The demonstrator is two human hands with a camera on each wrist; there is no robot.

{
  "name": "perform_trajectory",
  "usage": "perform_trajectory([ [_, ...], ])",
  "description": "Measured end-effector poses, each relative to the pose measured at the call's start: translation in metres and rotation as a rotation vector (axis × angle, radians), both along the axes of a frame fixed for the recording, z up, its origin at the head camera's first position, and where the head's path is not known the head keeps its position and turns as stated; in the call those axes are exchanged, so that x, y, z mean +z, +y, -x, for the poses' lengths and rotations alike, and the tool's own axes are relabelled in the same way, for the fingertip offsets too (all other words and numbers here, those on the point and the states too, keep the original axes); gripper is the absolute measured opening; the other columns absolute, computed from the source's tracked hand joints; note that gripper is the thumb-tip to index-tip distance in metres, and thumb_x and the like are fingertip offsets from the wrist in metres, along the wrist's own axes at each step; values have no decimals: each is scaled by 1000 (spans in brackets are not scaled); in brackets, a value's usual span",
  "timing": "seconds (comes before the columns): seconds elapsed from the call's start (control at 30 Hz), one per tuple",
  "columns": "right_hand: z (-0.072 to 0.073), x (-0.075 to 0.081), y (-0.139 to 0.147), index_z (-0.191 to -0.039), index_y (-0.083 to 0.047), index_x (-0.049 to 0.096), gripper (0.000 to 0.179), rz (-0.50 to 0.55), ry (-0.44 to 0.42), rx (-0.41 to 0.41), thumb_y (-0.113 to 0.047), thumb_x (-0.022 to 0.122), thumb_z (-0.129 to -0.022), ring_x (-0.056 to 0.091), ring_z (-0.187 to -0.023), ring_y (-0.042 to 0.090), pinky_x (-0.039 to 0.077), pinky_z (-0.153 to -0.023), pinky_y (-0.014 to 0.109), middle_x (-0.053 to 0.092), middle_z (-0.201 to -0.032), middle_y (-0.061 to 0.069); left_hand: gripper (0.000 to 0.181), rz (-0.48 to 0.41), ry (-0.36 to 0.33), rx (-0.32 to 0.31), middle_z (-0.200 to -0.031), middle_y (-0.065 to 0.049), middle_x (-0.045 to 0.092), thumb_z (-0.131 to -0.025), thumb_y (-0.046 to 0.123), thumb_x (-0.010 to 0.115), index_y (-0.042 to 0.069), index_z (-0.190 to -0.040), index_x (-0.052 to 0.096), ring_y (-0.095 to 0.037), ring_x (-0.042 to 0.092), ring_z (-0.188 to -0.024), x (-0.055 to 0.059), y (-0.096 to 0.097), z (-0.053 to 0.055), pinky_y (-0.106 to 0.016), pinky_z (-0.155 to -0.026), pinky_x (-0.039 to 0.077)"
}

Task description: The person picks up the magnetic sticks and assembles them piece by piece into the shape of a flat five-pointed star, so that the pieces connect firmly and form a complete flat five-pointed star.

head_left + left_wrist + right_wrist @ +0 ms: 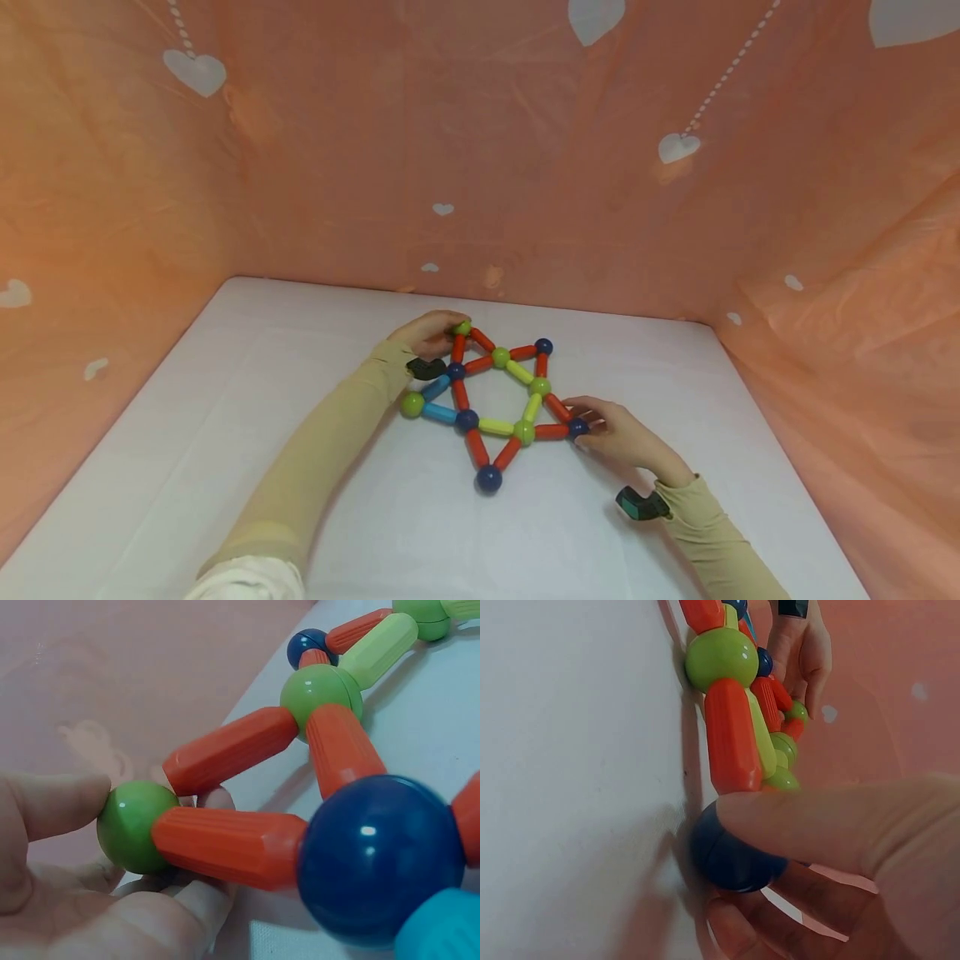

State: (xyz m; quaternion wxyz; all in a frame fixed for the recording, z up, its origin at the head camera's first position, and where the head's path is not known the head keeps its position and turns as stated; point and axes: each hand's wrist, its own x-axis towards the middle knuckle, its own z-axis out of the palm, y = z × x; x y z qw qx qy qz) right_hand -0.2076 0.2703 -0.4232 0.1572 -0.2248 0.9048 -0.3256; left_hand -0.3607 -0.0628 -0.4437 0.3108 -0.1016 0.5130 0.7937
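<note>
A flat star of magnetic rods and balls (pixel 477 364) lies between both hands in the head view. My left hand (pixel 433 333) pinches the green ball (pixel 135 825) at its far left tip, thumb on one side and fingers beneath. Two red rods (pixel 232 847) run from that ball. On the right, my right hand (pixel 618 433) grips the dark blue ball (pixel 739 851) at the right tip, thumb over it and fingers curled under. Two light-blue rods (pixel 439 413) meet at a green ball (pixel 412 404) on the left. Yellow-green rods (pixel 496 427) form part of the inner ring.
The star is on a white tabletop (pixel 390 533). An orange-pink cloth (pixel 487 167) with white hearts hangs behind and at the sides. Small dark devices (pixel 642 503) are worn at the wrists.
</note>
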Motion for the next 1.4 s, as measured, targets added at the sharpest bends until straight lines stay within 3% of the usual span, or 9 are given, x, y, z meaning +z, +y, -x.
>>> perform_trajectory([
  [0.2, 0, 0, 0, -140, 0, 54, 52, -4, 1, 0, -1, 70, -90, 61, -116, 37, 57, -96, 46, 65, -128, 20, 14, -3, -19, 4, -110, -9, 46, -108, 13, 43, 4, -102, 50, -19, 59, -91, 2, 0, -2, -29, -90, 55],
  [0.33, 0, -1, 1, -140, 0, 54, 52, -5, 3, 4, -2, 70, -90, 61, -116, 37, 58, -95, 45, 64, -128, 20, 25, 25, 14, -16, -106, -8, 51, -106, 11, 48, -4, -125, 53, -17, 59, -89, 5, 1, -6, -24, -82, 57],
  [0.43, 1, -1, 1, -140, 0, 54, 52, -4, -1, 2, -2, 70, -91, 61, -116, 37, 58, -95, 46, 64, -128, 20, 36, 69, 24, -27, -106, -9, 56, -104, 10, 54, -3, -137, 51, -17, 61, -91, 7, 2, -8, -22, -80, 59],
  [0.6, 2, -2, 1, -140, 0, 54, 52, 0, -4, 1, -2, 70, -91, 61, -116, 36, 58, -95, 47, 64, -127, 20, 20, 137, 19, 4, -108, -9, 60, -99, 6, 63, 2, -118, 61, -18, 67, -90, 8, 5, -10, -26, -87, 61],
  [0.83, 1, -1, 1, -139, 0, 54, 51, 1, 10, 9, -2, 70, -91, 61, -115, 37, 58, -95, 47, 65, -126, 20, 45, 198, 54, 57, -113, -10, 56, -95, 0, 64, -2, -139, 52, -18, 65, -92, 5, 8, -11, -36, -106, 53],
  [0.97, 0, -1, 1, -140, 0, 54, 51, 8, 3, 6, -1, 70, -91, 61, -116, 37, 58, -95, 46, 65, -127, 21, 48, 245, 102, 34, -116, -11, 56, -95, 1, 64, -2, -141, 50, -17, 65, -91, 3, 5, -11, -31, -97, 59],
  [1.17, 1, -3, 0, -139, 0, 55, 51, 20, 0, 7, -1, 70, -91, 61, -115, 36, 58, -95, 42, 65, -127, 20, 26, 171, 101, 26, -104, -8, 62, -100, 11, 61, -2, -123, 59, -17, 67, -87, 0, -3, -11, -25, -77, 61],
  [1.3, 2, -5, 1, -139, 0, 56, 51, 40, -2, 5, -2, 70, -90, 61, -116, 36, 57, -97, 45, 65, -127, 20, 21, 159, 101, 17, -97, -4, 67, -101, 14, 60, 1, -117, 62, -16, 66, -91, 2, -13, -13, -25, -81, 60],
  [1.4, 5, -6, 3, -137, 0, 57, 49, 57, 1, -1, -2, 71, -90, 62, -116, 36, 56, -98, 48, 66, -127, 20, 29, 177, 107, 2, -107, -5, 67, -103, 16, 58, 2, -128, 60, -18, 65, -97, 5, -22, -16, -31, -95, 58],
])
